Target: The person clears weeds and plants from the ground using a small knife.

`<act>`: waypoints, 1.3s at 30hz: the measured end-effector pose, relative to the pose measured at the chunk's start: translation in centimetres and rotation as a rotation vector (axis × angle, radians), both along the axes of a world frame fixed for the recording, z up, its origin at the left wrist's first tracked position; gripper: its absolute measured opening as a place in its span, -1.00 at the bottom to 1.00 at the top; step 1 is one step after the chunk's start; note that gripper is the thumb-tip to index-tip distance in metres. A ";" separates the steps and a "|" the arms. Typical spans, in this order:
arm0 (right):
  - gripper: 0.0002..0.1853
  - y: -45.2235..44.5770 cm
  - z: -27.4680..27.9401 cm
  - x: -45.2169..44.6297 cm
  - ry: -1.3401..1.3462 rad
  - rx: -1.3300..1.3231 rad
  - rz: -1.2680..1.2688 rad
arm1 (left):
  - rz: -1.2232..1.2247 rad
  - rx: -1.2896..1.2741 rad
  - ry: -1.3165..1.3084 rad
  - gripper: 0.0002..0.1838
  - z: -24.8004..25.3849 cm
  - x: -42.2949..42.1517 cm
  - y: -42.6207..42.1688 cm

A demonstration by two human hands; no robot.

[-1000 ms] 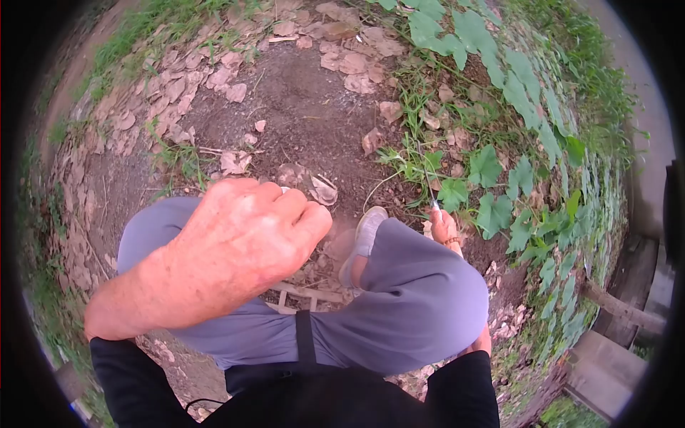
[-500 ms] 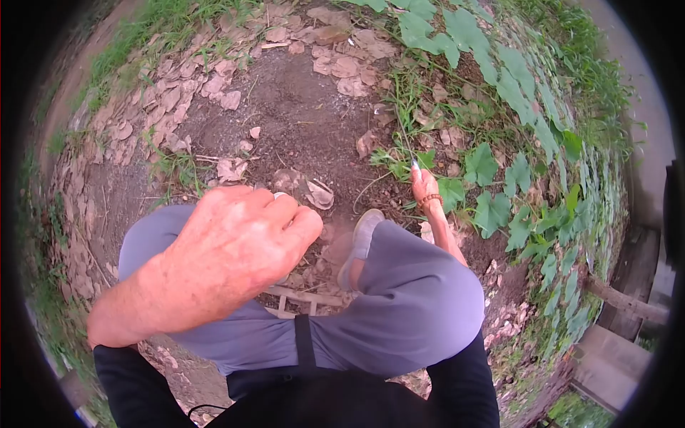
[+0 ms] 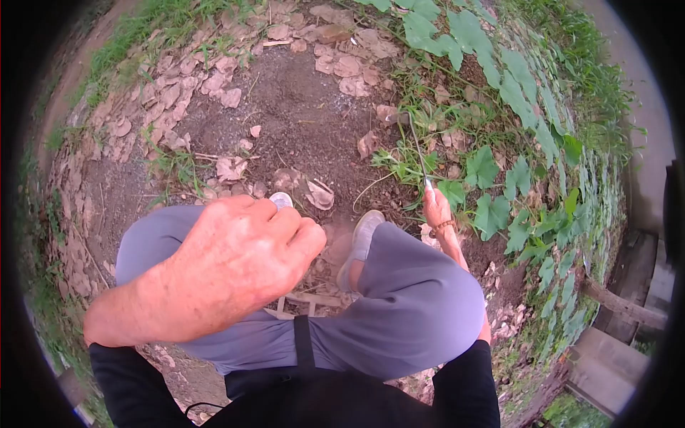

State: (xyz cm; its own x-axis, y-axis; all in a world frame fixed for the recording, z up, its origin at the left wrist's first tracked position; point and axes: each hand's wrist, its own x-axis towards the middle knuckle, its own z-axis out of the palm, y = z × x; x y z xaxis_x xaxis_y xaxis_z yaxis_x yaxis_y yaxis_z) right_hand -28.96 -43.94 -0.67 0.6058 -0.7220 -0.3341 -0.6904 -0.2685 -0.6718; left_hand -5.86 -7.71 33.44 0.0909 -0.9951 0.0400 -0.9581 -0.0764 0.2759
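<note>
My left hand (image 3: pixel 250 250) hangs large and close to the camera above my left knee, its fingers curled down; what they hold, if anything, is hidden. Out past my right knee, my right hand (image 3: pixel 437 208), with a beaded bracelet on the wrist, is wrapped round the handle of a thin, slightly curved sickle (image 3: pixel 418 146). The blade points away from me among grass and weeds (image 3: pixel 404 165). Broad green leaves (image 3: pixel 482 165) grow just right of the blade.
Dry brown leaves (image 3: pixel 168 96) lie over the dark soil (image 3: pixel 300 107). My shoe (image 3: pixel 367 232) is on the ground between my hands. A small wooden stool (image 3: pixel 314 299) shows beneath me. Leafy vines (image 3: pixel 517 96) run along the right, with a branch (image 3: pixel 624 305) and concrete slabs (image 3: pixel 606 367) beyond.
My right hand first moved up and left towards the weeds, then came back a little towards me and to the right, with the blade showing again. My left hand has barely shifted.
</note>
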 end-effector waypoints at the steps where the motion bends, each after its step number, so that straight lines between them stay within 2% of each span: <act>1: -0.44 0.3 0.1 2.0 -0.034 -0.032 0.012 | -0.023 0.027 0.006 -0.77 0.4 0.1 -0.1; 3: -0.44 0.0 -0.4 5.6 -0.073 -0.064 0.023 | -0.048 0.053 0.007 -0.77 0.7 0.2 -0.3; 5: -0.41 -0.8 -1.8 8.4 -0.018 -0.274 0.121 | -0.036 0.060 0.025 -0.75 0.6 0.2 -0.3; 8: -0.41 -1.3 -2.9 10.7 0.084 -0.203 0.143 | -0.024 0.069 0.033 -0.74 0.7 0.2 -0.5; 19: -0.44 -1.3 -3.6 -1.4 0.153 -0.184 0.133 | -0.044 0.086 0.024 -0.71 1.0 0.1 -0.2; 21: -0.45 -1.7 -3.3 -2.4 0.154 -0.084 0.105 | -0.049 0.085 0.026 -0.70 1.0 0.0 -0.1; 27: -0.46 -0.2 1.3 -0.1 0.045 -0.023 0.050 | -0.055 0.088 0.001 -0.71 1.1 -0.2 -0.4; 30: -0.45 -0.6 2.9 2.4 -0.019 -0.126 0.030 | -0.045 0.075 0.008 -0.74 0.9 -0.3 -0.7; 33: -0.44 -3.4 0.2 3.8 -0.049 -0.240 -0.067 | -0.033 0.066 -0.022 -0.77 0.8 -0.4 -0.8; 36: -0.44 -5.5 -0.2 4.9 -0.047 -0.237 -0.119 | -0.022 0.113 0.036 -0.78 0.9 -0.3 -0.9; 39: -0.45 -8.0 -2.8 5.0 -0.042 -0.299 -0.174 | -0.013 0.134 0.021 -0.80 0.9 -0.4 -1.1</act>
